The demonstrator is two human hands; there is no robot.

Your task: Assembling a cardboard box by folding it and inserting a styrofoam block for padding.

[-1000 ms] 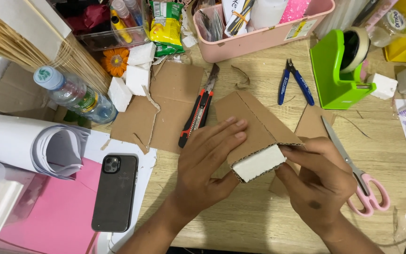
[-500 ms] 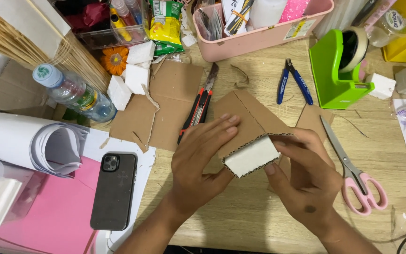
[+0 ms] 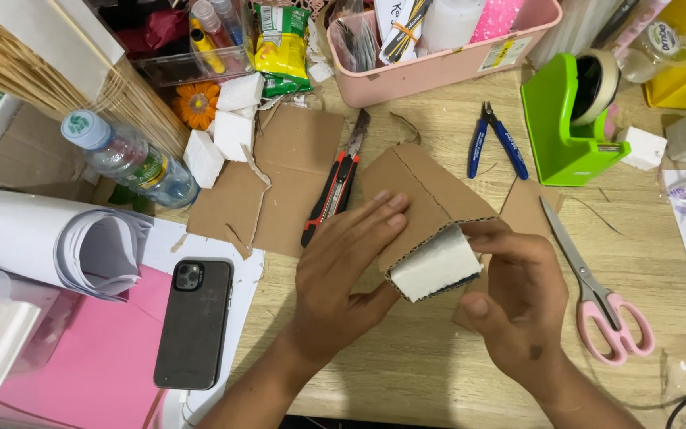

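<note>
A brown corrugated cardboard piece [image 3: 418,187] lies folded over a white foam block [image 3: 436,268] at the middle of the wooden desk [image 3: 406,373]. My left hand [image 3: 343,266] presses flat on the cardboard's left side, fingers spread toward the fold. My right hand [image 3: 514,298] grips the cardboard and foam block from the right, thumb under the block's lower corner. The block's white end face shows between my two hands.
A red-black utility knife [image 3: 335,189] lies left of the cardboard, blue pliers [image 3: 495,139] behind it, pink-handled scissors [image 3: 597,286] at the right. A green tape dispenser [image 3: 573,119], pink bin [image 3: 438,67], black phone [image 3: 194,322], water bottle [image 3: 129,159], paper roll [image 3: 57,246] and spare foam blocks [image 3: 232,119] surround.
The cardboard has been wrapped further around the foam block and both shifted slightly left. My right hand rose to hold the block's right side; my left hand stays pressed on the cardboard.
</note>
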